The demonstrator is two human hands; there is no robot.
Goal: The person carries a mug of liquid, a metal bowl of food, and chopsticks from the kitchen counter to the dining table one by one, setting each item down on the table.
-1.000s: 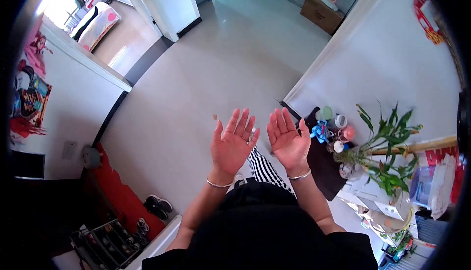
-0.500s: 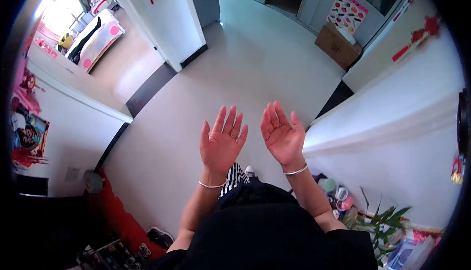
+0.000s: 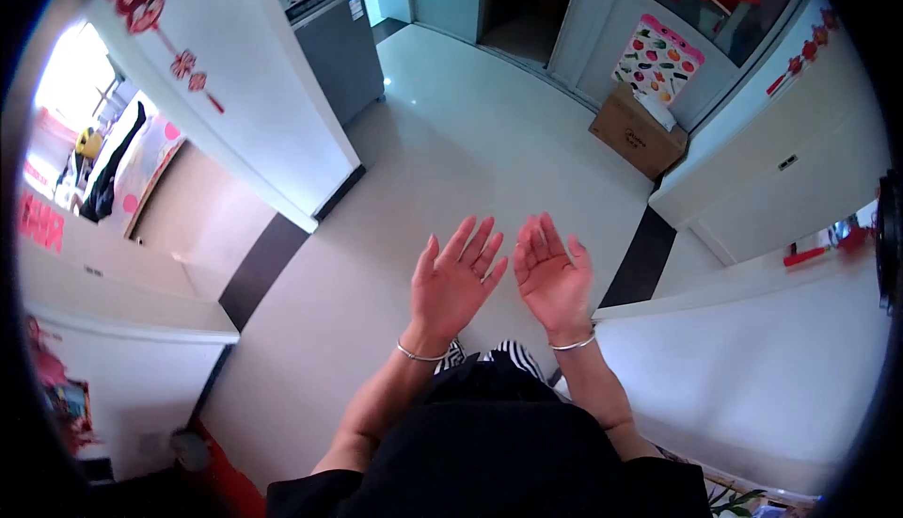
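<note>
Both hands are held out in front of my body above the floor, palms up and side by side. My left hand (image 3: 453,283) has its fingers stretched and slightly spread, with nothing in it. My right hand (image 3: 555,278) is a little apart from it, its fingers extended and slightly curled, also bare. A thin silver bangle (image 3: 420,353) circles my left wrist, and another bangle (image 3: 573,342) is on my right wrist. Neither hand touches any object. Below them, striped trousers (image 3: 517,356) show past my black top (image 3: 499,462).
A cardboard box (image 3: 640,132) stands on the pale floor (image 3: 451,160) near a door at the upper right. A grey washing machine (image 3: 339,47) stands behind the white wall corner (image 3: 282,76). At left, a doorway opens to a bedroom with a bed (image 3: 150,160). A white wall (image 3: 743,367) runs along my right.
I have moved forward through the hallway: the washing machine, box and doorways appear nearer, and the plant has slid toward the bottom edge. Both hands stay palms up, slightly lower in view.
</note>
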